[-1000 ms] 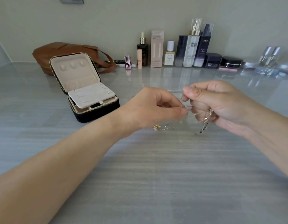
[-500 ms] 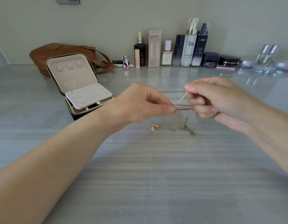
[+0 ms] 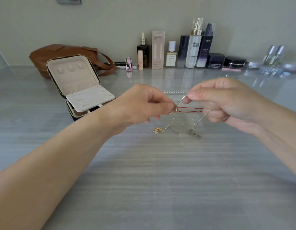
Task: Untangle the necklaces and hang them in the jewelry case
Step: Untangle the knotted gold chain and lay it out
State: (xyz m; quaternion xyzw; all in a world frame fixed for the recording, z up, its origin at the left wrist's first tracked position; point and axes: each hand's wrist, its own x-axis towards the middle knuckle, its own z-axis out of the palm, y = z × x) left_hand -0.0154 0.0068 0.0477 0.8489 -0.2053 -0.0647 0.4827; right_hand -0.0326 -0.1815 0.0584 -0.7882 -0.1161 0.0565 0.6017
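Currently untangling — left grip (image 3: 140, 105) pinches the pendant (image 3: 175, 110), right grip (image 3: 223, 103) pinches the red cord (image 3: 190, 109); next, probably: ease the silver chains (image 3: 195, 132) free.

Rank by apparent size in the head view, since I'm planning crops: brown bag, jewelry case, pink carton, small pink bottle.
1. jewelry case and brown bag: alike; the nearer case hides part of the bag.
2. pink carton
3. small pink bottle
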